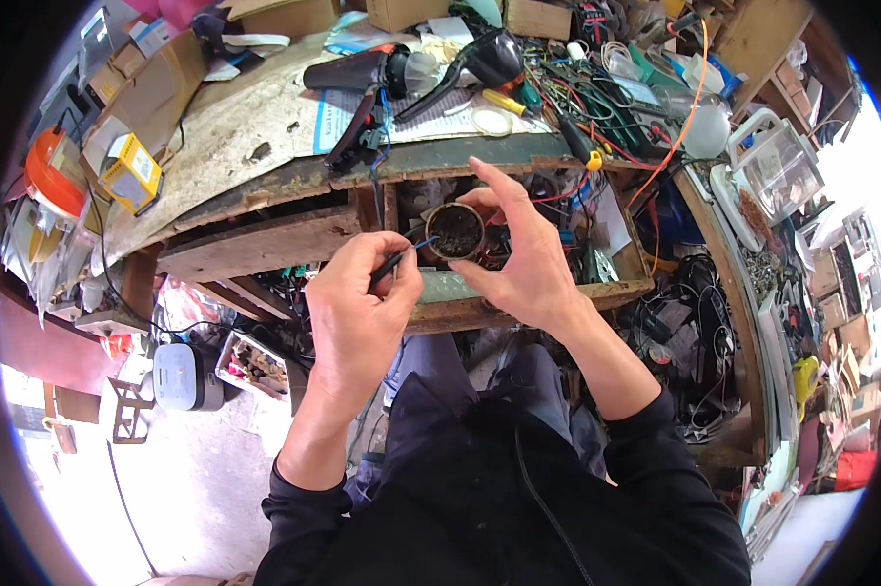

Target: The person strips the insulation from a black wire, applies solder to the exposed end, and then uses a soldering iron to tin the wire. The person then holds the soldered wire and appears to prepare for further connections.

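Note:
A small round tin (456, 232) with dark bits inside is held over the open drawer (518, 304). My right hand (526, 256) grips it from the right, thumb at its near rim and the index finger raised away. Between the thumb and fingers of my left hand (367, 303) is a thin dark tool (389, 266), pinched closed. Its bluish tip reaches over the tin's left rim; its exact kind is too small to make out. Small parts and wires lie in the drawer below, partly hidden by my hands.
On the bench lie a black hair dryer (489, 61), another dark dryer-like tool (348, 76), a yellow-handled screwdriver (504, 103) and tangled wires (606, 107). A yellow box (131, 174) stands at left. An orange cable (692, 112) hangs at right.

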`<act>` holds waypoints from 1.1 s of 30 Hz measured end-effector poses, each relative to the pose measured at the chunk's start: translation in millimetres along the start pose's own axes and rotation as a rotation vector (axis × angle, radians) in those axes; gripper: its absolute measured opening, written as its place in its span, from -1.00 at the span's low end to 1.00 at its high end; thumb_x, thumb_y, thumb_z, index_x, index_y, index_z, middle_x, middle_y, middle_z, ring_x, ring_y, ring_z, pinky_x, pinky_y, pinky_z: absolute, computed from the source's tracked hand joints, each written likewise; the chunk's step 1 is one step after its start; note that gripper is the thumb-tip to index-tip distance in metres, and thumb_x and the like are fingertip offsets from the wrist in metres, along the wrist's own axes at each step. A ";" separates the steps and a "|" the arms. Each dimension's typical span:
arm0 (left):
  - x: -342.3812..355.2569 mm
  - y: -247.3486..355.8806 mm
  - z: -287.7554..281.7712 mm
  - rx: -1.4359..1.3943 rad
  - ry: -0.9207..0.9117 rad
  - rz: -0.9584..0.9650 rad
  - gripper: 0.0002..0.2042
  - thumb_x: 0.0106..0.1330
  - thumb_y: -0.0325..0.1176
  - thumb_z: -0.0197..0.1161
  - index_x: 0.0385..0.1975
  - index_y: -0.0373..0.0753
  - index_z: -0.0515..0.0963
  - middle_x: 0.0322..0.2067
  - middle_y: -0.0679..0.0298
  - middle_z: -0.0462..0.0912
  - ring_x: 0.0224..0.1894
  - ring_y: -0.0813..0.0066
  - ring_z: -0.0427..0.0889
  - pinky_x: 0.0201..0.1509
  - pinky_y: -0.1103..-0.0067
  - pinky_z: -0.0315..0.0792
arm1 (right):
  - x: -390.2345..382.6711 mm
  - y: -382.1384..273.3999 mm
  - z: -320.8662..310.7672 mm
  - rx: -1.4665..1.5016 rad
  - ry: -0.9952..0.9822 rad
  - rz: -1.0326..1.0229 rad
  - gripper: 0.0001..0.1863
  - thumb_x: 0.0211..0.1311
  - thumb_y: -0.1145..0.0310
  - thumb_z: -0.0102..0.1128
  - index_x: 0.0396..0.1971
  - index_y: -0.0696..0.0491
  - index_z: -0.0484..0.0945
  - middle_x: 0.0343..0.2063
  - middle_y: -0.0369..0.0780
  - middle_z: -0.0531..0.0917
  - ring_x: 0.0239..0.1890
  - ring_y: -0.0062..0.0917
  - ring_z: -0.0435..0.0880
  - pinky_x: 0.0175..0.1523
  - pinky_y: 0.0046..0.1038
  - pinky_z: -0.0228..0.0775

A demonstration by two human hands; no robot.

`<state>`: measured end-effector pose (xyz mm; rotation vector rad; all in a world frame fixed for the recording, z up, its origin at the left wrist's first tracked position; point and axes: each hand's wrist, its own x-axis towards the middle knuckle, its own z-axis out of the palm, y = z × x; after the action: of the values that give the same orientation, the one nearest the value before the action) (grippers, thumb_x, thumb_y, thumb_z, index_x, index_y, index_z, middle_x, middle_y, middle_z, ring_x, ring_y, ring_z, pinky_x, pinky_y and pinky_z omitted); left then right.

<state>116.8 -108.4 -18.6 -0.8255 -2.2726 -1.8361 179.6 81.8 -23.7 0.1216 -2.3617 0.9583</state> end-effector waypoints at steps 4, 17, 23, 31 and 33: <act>0.7 -2.2 4.0 0.140 -0.027 0.119 -0.92 0.27 -0.58 0.33 -0.28 -0.42 0.60 -0.57 0.38 0.52 -0.53 0.80 0.33 -0.47 0.75 0.26 | -7.5 -8.6 0.3 0.000 -0.038 0.023 0.04 -0.11 0.57 0.53 0.45 0.04 0.18 0.03 -0.15 0.63 0.02 -0.34 0.64 0.16 -0.35 0.45; -5.8 -8.1 4.0 0.294 -0.066 0.195 -0.88 0.21 -0.50 0.37 -0.29 -0.31 0.59 -0.36 0.10 0.67 -0.36 0.09 0.69 -0.31 0.38 0.53 | -11.8 -21.2 6.5 -0.079 -0.070 -0.011 0.02 -0.11 0.57 0.51 0.44 0.03 0.19 0.00 -0.15 0.62 0.06 -0.24 0.57 0.21 -0.28 0.40; -6.5 -11.0 5.6 0.312 -0.087 0.199 -0.88 0.21 -0.50 0.36 -0.29 -0.31 0.59 -0.36 0.10 0.67 -0.36 0.08 0.69 -0.31 0.38 0.53 | -13.5 -22.6 5.2 -0.085 -0.082 -0.007 0.03 -0.11 0.56 0.52 0.45 0.04 0.18 0.01 -0.15 0.62 0.08 -0.23 0.56 0.23 -0.27 0.38; -7.9 -4.4 4.8 0.268 -0.084 0.134 -0.88 0.21 -0.50 0.36 -0.29 -0.32 0.60 -0.35 0.09 0.67 -0.36 0.09 0.69 -0.31 0.38 0.53 | -15.5 -18.1 5.5 -0.092 -0.074 -0.004 0.03 -0.10 0.55 0.52 0.45 0.04 0.17 0.02 -0.15 0.62 0.08 -0.23 0.56 0.24 -0.27 0.37; -7.7 -9.4 6.5 0.280 -0.084 0.173 -0.88 0.21 -0.51 0.36 -0.29 -0.32 0.60 -0.35 0.10 0.67 -0.37 0.11 0.69 -0.32 0.40 0.53 | -15.6 -17.5 6.1 -0.084 -0.059 -0.028 0.04 -0.12 0.54 0.52 0.45 0.05 0.18 -0.01 -0.13 0.61 0.04 -0.21 0.55 0.19 -0.25 0.36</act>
<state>120.5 -106.1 -31.7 -1.0271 -2.3500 -1.3959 194.6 62.8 -25.0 0.1514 -2.4435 0.8518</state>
